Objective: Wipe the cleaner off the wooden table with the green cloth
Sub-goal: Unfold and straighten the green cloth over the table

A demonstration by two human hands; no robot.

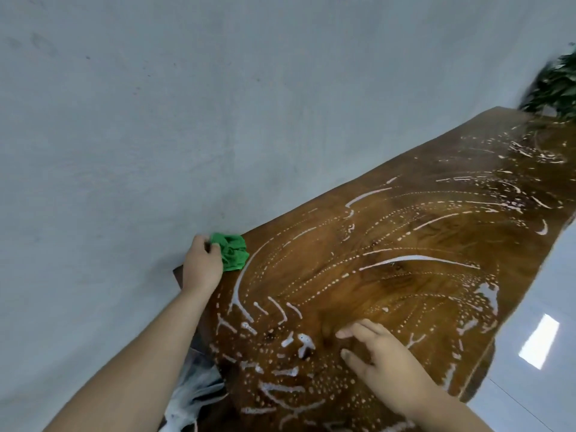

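Note:
The wooden table (414, 285) runs from bottom centre to the upper right, its dark top streaked with white lines and dots of cleaner (417, 260). My left hand (201, 265) grips the crumpled green cloth (232, 251) at the table's far left corner, against the wall. My right hand (378, 353) rests flat on the near part of the tabletop, fingers spread, holding nothing, with foam around it.
A grey wall (187, 120) borders the table's far edge. A leafy green plant (558, 85) stands at the table's far right end. A white plastic bag (193, 391) hangs below the table's left end. Glossy light floor (542, 353) lies to the right.

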